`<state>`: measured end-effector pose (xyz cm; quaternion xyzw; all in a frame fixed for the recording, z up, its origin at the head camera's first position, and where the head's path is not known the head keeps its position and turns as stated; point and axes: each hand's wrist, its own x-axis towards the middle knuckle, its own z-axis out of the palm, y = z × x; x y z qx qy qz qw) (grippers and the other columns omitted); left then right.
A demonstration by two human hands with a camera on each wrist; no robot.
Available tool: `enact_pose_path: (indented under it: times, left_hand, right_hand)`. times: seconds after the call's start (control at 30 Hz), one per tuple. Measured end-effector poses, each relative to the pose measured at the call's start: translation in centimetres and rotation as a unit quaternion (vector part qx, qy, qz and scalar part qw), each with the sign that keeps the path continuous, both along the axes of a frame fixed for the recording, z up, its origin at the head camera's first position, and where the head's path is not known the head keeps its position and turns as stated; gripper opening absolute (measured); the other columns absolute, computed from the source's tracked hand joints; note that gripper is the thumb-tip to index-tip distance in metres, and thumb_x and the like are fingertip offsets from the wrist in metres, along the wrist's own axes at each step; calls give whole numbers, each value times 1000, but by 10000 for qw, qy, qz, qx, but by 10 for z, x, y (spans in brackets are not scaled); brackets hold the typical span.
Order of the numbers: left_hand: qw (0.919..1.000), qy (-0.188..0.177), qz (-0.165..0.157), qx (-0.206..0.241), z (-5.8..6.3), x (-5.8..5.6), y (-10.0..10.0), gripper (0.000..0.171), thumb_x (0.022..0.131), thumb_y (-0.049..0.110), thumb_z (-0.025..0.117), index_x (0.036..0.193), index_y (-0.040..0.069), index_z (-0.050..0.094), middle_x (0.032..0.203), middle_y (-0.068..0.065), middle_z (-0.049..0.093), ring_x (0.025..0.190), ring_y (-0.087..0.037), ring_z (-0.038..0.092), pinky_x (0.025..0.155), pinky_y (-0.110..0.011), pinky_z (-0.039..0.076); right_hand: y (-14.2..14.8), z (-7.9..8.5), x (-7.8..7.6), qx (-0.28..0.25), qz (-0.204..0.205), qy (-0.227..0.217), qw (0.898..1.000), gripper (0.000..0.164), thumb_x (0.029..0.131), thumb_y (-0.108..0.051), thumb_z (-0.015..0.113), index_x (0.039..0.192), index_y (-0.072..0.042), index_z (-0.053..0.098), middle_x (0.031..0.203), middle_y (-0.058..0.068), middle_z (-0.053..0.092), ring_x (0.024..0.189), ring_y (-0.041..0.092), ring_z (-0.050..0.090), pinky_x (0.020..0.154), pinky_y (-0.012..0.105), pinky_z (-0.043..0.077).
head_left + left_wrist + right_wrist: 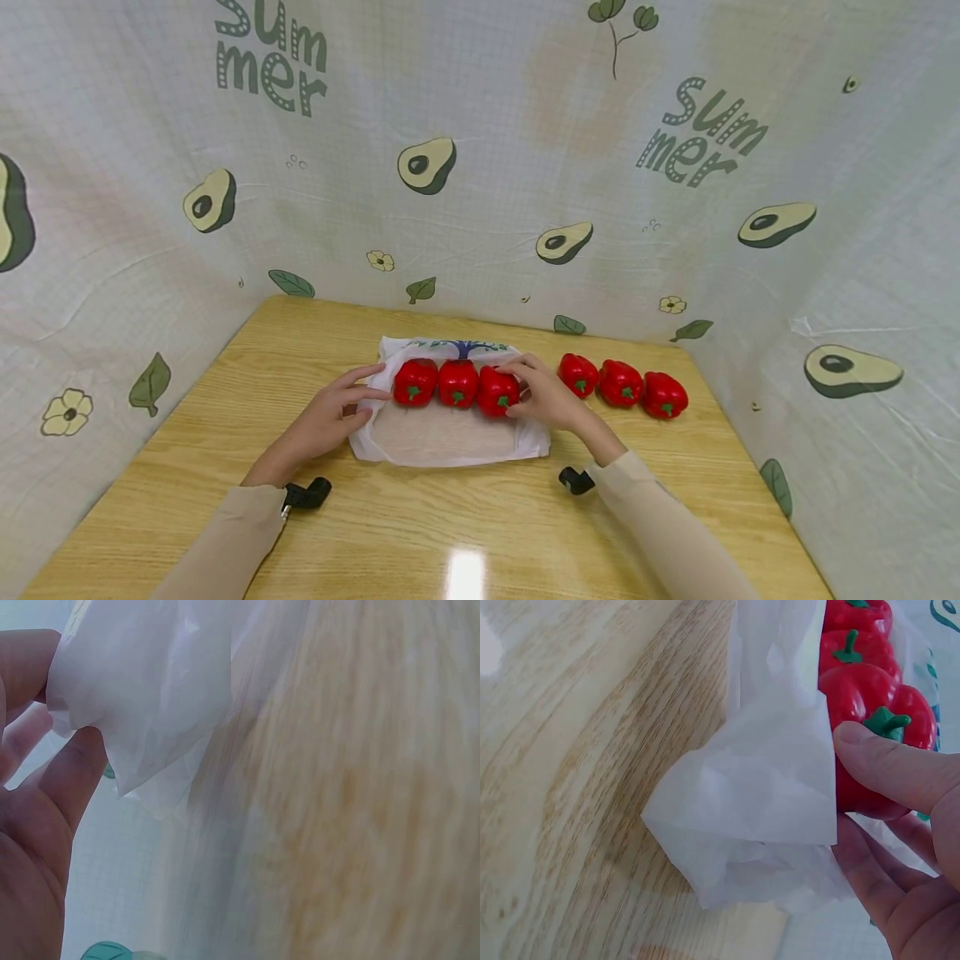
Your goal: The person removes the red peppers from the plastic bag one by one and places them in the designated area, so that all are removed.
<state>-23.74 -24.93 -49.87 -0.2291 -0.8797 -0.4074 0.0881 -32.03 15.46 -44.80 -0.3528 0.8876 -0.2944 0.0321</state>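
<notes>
A thin white bag [450, 454] with a blue and green tree print lies wide open on the table. Three red bell peppers stand in a row inside it, along its back: a left one [415, 382], a middle one [457, 384] and a right one [498, 391]. My right hand [551, 400] grips the right pepper, thumb near its green stem [886, 723] and fingers around its outer side. At the bag's left edge is my left hand [330, 421], whose thumb and fingers pinch the thin white film [150, 690].
To the right of the bag, three more red bell peppers sit in a row: one [577, 375], another [620, 383] and a third [664, 395]. A printed cloth [495, 208] hangs around the wooden table [420, 533] at the back and sides.
</notes>
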Motion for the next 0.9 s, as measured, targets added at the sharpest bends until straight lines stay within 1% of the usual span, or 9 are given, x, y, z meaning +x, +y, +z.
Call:
enact_pose_path:
  times: [0.27,0.53,0.73,0.9]
  left_hand:
    - [10000,-4,19,58,0,0,0,37,102,0,64,128,22,78,165,-5,44,137,-34,55,95,-32,59]
    - [10000,-65,35,58,0,0,1,38,102,0,65,128,23,78,166,-4,44,142,-35,51,96,-32,58]
    - [9999,-93,20,47,1,1,1,36,101,1,66,127,23,78,166,-4,44,143,-33,51,96,-32,58]
    - [9999,-104,20,34,2,1,1,35,102,2,65,128,22,78,166,-3,44,142,-32,51,97,-34,58]
  right_hand:
    - [3,3,6,-40,58,-10,10000,70,84,-3,90,147,-10,62,136,10,55,107,23,65,90,37,62]
    - [8,6,12,-172,191,86,9996,70,84,-2,89,148,-9,61,139,12,55,108,26,68,89,42,63]
    - [11,8,17,-186,221,235,9993,70,84,-2,89,147,-8,61,140,13,56,106,27,71,87,35,63]
    - [13,10,22,-271,246,233,9991,70,83,0,89,147,-8,61,140,15,56,107,32,71,87,37,64]
